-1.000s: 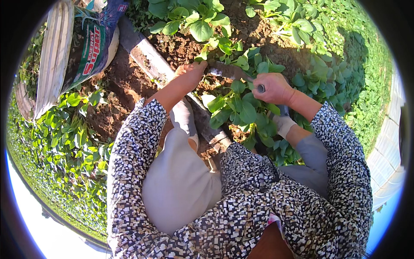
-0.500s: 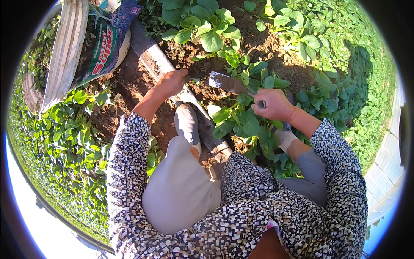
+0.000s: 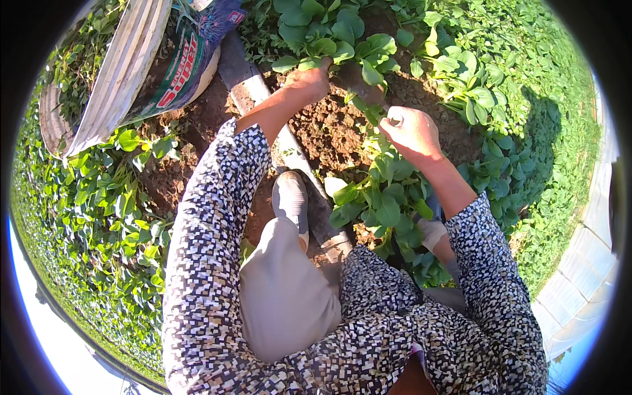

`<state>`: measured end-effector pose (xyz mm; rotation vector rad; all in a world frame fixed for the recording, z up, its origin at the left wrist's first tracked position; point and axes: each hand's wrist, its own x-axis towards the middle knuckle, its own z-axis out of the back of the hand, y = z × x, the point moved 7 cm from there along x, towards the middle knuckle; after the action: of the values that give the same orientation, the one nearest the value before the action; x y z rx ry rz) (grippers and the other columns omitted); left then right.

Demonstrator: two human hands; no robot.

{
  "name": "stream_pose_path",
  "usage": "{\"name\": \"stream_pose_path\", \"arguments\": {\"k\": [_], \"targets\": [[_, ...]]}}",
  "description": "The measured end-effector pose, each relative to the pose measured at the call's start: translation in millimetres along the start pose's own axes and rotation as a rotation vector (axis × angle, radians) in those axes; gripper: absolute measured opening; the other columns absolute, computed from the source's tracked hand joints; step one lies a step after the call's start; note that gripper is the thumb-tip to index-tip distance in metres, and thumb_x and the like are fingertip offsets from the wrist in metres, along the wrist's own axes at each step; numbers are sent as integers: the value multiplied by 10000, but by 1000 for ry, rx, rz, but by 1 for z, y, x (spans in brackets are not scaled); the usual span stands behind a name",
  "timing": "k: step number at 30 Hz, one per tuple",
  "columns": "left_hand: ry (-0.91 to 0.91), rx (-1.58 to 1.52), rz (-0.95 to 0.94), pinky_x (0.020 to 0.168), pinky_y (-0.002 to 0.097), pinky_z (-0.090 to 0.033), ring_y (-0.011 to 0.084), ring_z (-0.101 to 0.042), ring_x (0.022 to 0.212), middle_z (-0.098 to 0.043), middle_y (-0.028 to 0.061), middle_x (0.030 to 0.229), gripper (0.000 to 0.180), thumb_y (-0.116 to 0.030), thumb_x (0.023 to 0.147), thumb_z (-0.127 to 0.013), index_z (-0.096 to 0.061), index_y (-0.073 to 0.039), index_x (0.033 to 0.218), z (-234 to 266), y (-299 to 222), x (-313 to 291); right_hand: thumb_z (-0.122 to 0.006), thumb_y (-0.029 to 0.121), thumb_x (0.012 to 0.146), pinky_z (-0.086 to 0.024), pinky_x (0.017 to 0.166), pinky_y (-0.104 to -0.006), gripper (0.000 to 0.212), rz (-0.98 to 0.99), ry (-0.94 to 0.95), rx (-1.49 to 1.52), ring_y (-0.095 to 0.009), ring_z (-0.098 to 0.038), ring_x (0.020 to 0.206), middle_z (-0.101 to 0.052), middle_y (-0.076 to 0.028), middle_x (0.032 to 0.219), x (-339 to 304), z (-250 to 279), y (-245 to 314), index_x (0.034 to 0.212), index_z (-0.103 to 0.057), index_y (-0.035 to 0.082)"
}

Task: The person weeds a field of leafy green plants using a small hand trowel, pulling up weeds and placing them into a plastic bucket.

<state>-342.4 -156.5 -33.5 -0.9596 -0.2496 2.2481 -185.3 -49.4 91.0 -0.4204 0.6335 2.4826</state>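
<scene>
My left hand (image 3: 308, 84) reaches forward to a leafy green plant (image 3: 322, 47) at the top middle, its fingers closed around the base and partly hidden by leaves. In my right hand (image 3: 413, 135) is a flat-bladed hand tool, its handle (image 3: 395, 120) gripped in the fist with the round end facing up. The tool's blade (image 3: 362, 84) points forward and left over the soil, close to the same plant, partly covered by leaves. Another leafy clump (image 3: 385, 197) grows just below my right hand.
At upper left stands a pale ribbed container (image 3: 118, 79) beside a printed sack (image 3: 187, 72). A dark strip (image 3: 286, 141) crosses the soil (image 3: 329, 135) by my shoe (image 3: 290, 197). Dense greens (image 3: 99, 243) spread on both sides.
My left hand has moved forward and right, from the strip to the far plant's base. My right hand has shifted slightly forward, and the blade now points toward that plant.
</scene>
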Motion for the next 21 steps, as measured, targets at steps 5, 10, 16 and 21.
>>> {"name": "stream_pose_path", "arguments": {"k": [5,10,16,21], "targets": [[-216,-389,63,894,442,-485,390,-608,1035,-599,261,1162,605,-217,893,-483,-269,-135,1454,10,23,16,-597,320,776,-479,633,-382,232,-116,-77,60,-304,-620,683,-633,-92,676,-3,14,-21,753,-640,93],[-320,-596,44,900,443,-458,407,-602,1012,-595,274,1149,601,-207,886,-460,-277,-154,1456,-7,46,3,-598,292,777,-480,624,-405,211,2,-137,78,-313,-605,683,-622,-100,738,-17,5,-16,738,-629,87],[-209,-442,36,898,447,-467,401,-610,1005,-614,266,1089,715,-244,861,-551,-199,-85,1462,-14,14,3,-615,297,758,-468,623,-396,231,-148,50,265,-332,-574,654,-593,-136,663,-23,-17,-14,705,-619,71],[-249,-419,71,931,418,-463,363,-586,1082,-561,236,1219,805,-334,822,-646,-203,-74,1442,-20,-3,23,-621,300,755,-449,606,-382,251,-187,-57,374,-335,-533,611,-590,-139,654,-11,-35,-29,690,-620,57]]}}
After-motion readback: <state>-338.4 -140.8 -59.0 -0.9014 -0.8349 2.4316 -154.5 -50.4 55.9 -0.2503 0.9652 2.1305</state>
